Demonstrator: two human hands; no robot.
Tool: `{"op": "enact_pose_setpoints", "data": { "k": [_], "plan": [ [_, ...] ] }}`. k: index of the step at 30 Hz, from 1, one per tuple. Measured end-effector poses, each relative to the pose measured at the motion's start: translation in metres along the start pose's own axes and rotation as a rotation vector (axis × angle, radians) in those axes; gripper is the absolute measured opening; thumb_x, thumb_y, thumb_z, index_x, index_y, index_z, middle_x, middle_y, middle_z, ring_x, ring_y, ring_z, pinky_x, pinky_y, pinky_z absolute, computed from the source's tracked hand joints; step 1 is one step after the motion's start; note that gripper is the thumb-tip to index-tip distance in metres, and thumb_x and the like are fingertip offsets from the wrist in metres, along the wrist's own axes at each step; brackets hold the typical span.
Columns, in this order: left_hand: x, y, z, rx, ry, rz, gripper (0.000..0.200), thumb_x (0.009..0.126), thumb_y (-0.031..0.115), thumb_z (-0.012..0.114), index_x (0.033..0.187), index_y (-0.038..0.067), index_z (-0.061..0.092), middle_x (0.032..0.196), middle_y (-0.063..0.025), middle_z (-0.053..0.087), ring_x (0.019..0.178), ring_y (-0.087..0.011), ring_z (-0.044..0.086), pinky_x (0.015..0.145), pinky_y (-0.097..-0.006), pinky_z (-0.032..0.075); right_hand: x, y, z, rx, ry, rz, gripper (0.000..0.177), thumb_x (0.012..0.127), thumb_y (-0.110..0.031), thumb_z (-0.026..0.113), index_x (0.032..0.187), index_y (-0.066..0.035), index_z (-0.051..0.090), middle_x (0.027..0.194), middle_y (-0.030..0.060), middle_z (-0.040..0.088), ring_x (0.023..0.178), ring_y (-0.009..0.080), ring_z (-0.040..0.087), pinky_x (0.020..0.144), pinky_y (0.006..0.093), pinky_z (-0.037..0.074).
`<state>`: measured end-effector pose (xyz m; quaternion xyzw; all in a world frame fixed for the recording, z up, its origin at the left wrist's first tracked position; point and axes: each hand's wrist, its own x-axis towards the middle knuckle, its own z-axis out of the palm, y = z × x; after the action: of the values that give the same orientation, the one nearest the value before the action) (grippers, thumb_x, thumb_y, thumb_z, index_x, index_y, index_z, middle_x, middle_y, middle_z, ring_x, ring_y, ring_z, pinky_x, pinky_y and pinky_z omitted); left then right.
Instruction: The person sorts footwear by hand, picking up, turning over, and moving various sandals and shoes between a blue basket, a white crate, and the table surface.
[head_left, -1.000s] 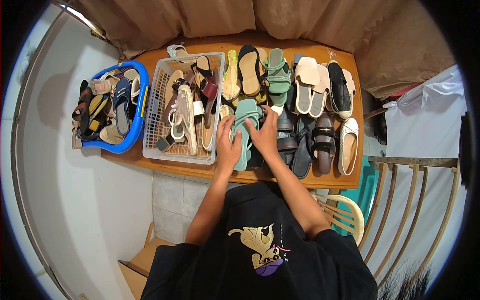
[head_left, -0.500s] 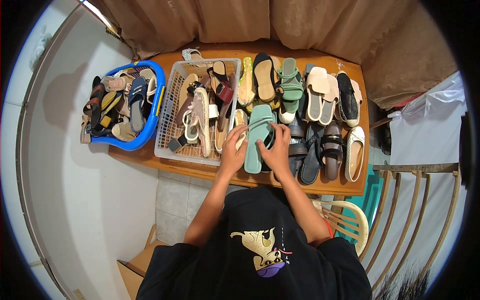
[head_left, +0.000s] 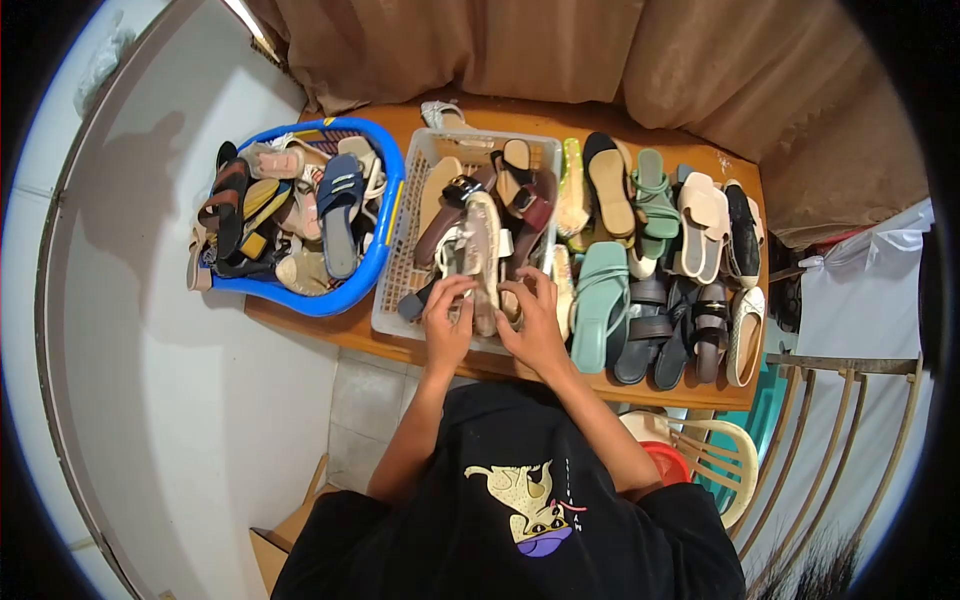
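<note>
My left hand [head_left: 447,322] is over the front of the white plastic crate [head_left: 392,290], its fingers bent and apart. My right hand [head_left: 535,322] hovers opposite, thumb and fingers also apart. Between them lies a beige espadrille-style shoe [head_left: 485,250], its near end right at my thumbs. Around it in the crate are a maroon sandal [head_left: 531,206], a brown sandal with a dark buckle [head_left: 440,212] and other footwear. Just right of the crate, the mint green slide sandal [head_left: 597,315] lies on the table, away from my hands.
A blue basket [head_left: 372,285] heaped with shoes stands left of the crate. Rows of footwear fill the right of the wooden table [head_left: 735,395], among them black sandals [head_left: 640,335], beige slides [head_left: 703,215] and a white flat [head_left: 746,335]. A chair [head_left: 735,450] stands below the table's right end.
The mint green slide has left my hands and now lies on the table beside the black sandals. Both hands have moved left to the crate, and the view has shifted.
</note>
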<state>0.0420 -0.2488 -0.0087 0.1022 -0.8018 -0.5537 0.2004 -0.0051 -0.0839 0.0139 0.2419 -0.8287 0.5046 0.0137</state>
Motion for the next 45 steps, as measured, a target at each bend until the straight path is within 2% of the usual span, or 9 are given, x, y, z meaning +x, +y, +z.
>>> {"op": "enact_pose_setpoints", "data": {
  "k": [7, 11, 19, 27, 29, 32, 37, 39, 45],
  "plan": [
    [0.028, -0.015, -0.066, -0.048, -0.035, 0.054, 0.015, 0.093, 0.000, 0.064, 0.106, -0.001, 0.073, 0.111, -0.0146, 0.069, 0.104, -0.0316, 0.069, 0.090, -0.0380, 0.054, 0.017, -0.029, 0.071, 0.017, -0.046, 0.060, 0.037, 0.080, -0.006, 0.075, 0.115, -0.001, 0.067, 0.128, 0.0204, 0.052, 0.118, 0.0399, 0.053, 0.104, 0.0463, 0.044],
    [0.039, 0.014, -0.112, -0.020, -0.056, 0.206, 0.012, 0.091, -0.001, 0.067, 0.101, -0.002, 0.073, 0.101, -0.0142, 0.072, 0.094, -0.0287, 0.071, 0.083, -0.0356, 0.056, 0.039, -0.061, 0.105, 0.168, -0.038, 0.143, 0.024, 0.086, -0.004, 0.074, 0.108, 0.001, 0.067, 0.122, 0.0164, 0.057, 0.111, 0.0316, 0.062, 0.087, 0.0378, 0.053],
    [0.099, 0.012, -0.225, 0.123, 0.304, 0.427, 0.014, 0.086, -0.004, 0.066, 0.097, 0.000, 0.072, 0.097, -0.0136, 0.071, 0.086, -0.0276, 0.070, 0.078, -0.0359, 0.055, 0.084, -0.121, 0.150, 0.209, -0.019, 0.038, 0.020, 0.086, -0.001, 0.072, 0.106, 0.001, 0.069, 0.117, 0.0143, 0.061, 0.101, 0.0252, 0.065, 0.085, 0.0332, 0.054],
    [0.178, -0.129, -0.289, -0.074, 0.019, -0.448, 0.056, 0.090, 0.020, 0.074, 0.138, 0.002, 0.054, 0.125, -0.0208, 0.065, 0.111, -0.0281, 0.066, 0.092, -0.0391, 0.053, 0.159, -0.158, 0.228, 0.425, -0.201, -0.112, 0.024, 0.088, 0.001, 0.069, 0.112, 0.001, 0.066, 0.113, 0.0155, 0.063, 0.097, 0.0293, 0.067, 0.087, 0.0342, 0.055],
    [0.192, -0.142, -0.292, 0.203, -0.092, -0.518, 0.064, 0.091, 0.033, 0.071, 0.144, 0.003, 0.050, 0.131, -0.0253, 0.063, 0.118, -0.0375, 0.064, 0.099, -0.0431, 0.050, 0.185, -0.158, 0.255, 0.418, -0.333, -0.030, 0.032, 0.087, 0.004, 0.067, 0.120, 0.000, 0.065, 0.118, 0.0156, 0.061, 0.106, 0.0278, 0.064, 0.093, 0.0342, 0.053],
    [0.201, -0.184, -0.291, 0.041, -0.152, -0.594, 0.067, 0.096, 0.021, 0.069, 0.152, -0.001, 0.039, 0.118, -0.0214, 0.070, 0.108, -0.0302, 0.068, 0.094, -0.0392, 0.053, 0.207, -0.134, 0.304, 0.293, -0.361, 0.063, 0.040, 0.089, -0.002, 0.065, 0.128, 0.001, 0.060, 0.124, 0.0197, 0.058, 0.112, 0.0354, 0.061, 0.101, 0.0405, 0.049],
    [0.210, -0.187, -0.285, 0.438, -0.121, -0.484, 0.052, 0.096, 0.016, 0.067, 0.142, -0.003, 0.049, 0.115, -0.0219, 0.071, 0.100, -0.0214, 0.071, 0.083, -0.0339, 0.056, 0.220, -0.118, 0.336, 0.267, -0.363, 0.252, 0.050, 0.090, -0.011, 0.062, 0.138, 0.004, 0.053, 0.143, 0.0270, 0.046, 0.134, 0.0426, 0.049, 0.113, 0.0436, 0.041],
    [0.213, -0.202, -0.285, 0.226, -0.108, -0.555, 0.049, 0.092, 0.027, 0.072, 0.127, -0.005, 0.060, 0.114, -0.0280, 0.071, 0.107, -0.0443, 0.069, 0.089, -0.0477, 0.053, 0.216, -0.114, 0.351, 0.236, -0.333, 0.294, 0.052, 0.090, -0.013, 0.062, 0.138, 0.005, 0.053, 0.148, 0.0261, 0.042, 0.136, 0.0422, 0.046, 0.115, 0.0430, 0.039],
    [0.198, -0.137, -0.327, -0.236, -0.199, -0.731, 0.032, 0.102, 0.029, 0.064, 0.117, 0.001, 0.065, 0.096, -0.0084, 0.069, 0.096, -0.0181, 0.070, 0.079, -0.0352, 0.055, 0.221, -0.134, 0.323, 0.292, -0.353, 0.256, 0.049, 0.089, -0.025, 0.067, 0.133, -0.004, 0.061, 0.139, 0.0249, 0.050, 0.131, 0.0406, 0.051, 0.112, 0.0441, 0.041]
  ]
}}
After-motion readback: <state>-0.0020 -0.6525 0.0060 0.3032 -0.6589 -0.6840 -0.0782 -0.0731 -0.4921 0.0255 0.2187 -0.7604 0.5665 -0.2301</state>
